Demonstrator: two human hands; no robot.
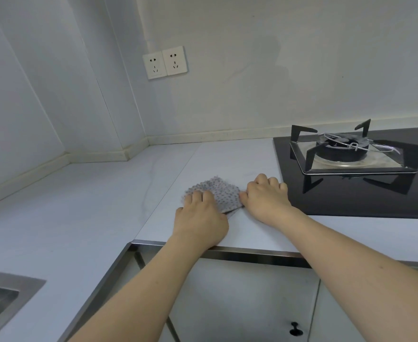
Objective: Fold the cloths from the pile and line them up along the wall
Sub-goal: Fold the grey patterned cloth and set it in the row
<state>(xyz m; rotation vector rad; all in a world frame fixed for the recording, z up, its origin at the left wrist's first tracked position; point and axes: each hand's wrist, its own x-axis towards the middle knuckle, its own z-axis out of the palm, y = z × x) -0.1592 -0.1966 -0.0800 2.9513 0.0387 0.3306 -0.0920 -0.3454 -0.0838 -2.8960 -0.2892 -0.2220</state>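
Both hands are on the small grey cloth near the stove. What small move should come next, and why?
Probably slide the cloth away toward the wall. It already looks folded small, the left hand rests on it and the right hand is at its edge, yet it lies mid-counter, well short of the wall.

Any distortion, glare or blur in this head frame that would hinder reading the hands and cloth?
Head view: wide-angle bending curves the counter edges; lighting soft and even; the black hob mirrors its pan support; left hand, right hand and dotted cloth look sharp.
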